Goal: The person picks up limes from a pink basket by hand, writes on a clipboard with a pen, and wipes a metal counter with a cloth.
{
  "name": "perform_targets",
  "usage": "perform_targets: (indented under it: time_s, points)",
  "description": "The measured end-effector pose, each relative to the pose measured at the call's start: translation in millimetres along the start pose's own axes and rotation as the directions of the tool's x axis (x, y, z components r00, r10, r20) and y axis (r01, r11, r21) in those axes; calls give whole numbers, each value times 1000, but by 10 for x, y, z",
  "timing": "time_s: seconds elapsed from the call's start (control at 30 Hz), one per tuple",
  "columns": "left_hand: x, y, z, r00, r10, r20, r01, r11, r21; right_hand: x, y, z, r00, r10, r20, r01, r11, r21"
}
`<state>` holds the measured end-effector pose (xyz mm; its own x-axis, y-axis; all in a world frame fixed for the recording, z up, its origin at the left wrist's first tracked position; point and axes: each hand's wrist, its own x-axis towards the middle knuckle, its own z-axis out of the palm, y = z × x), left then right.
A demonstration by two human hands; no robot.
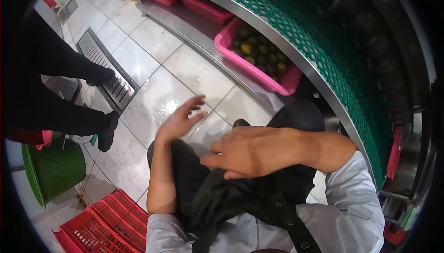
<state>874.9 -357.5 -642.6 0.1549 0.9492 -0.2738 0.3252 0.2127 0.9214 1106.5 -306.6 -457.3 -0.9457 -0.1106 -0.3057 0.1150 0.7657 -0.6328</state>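
Hands [245, 153] hover near the dark apron [219, 195]; pink basin [254, 73] holds fruit [246, 48].

Under the bench [303, 60] with its green mesh mat [323, 51], a low metal shelf [189, 35] holds a pink basin [252, 73] of green and yellow fruit [260, 50] beside red trays [203, 6]

Fruit [260, 53] in 1 tub [252, 73], tub on the low shelf [167, 18], front right; crate [108, 220] left, bucket [60, 165] beyond it.
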Motion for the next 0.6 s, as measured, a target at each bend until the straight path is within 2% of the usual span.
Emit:
perform_targets:
  time_s: [0.07,0.13,0.2,0.27,0.33,0.4,0.47,0.6]
  points:
    - [-268,72,9,998,34,59,-36,999,38,-178,106,-100,993,-43,-113,42,999,-5]
    - [-653,-27,-4,996,-84,41,80,993,82,-312,251,-225,989,53,-136,-62,996,-65]
    - [-1036,-97,13,965,-260,-35,262,951,166,-363,398,-432,975,145,-169,-170,975,-141]
    - [-1308,-174,106,946,-316,-66,323,913,251,-321,600,-565,949,170,-267,-192,979,-61]
    - [-1507,-256,354,958,-283,-46,286,929,234,-248,784,-599,942,204,-266,-223,974,-40]
    - [-1591,-184,491,942,-322,89,314,944,99,-203,868,-602,951,281,-129,-282,959,12]
    - [-1613,-93,505,924,-359,134,335,926,174,-195,940,-514,957,250,-144,-255,967,-19]
    - [-1389,-142,398,964,-262,49,253,957,142,-275,890,-423,966,244,-80,-244,970,4]
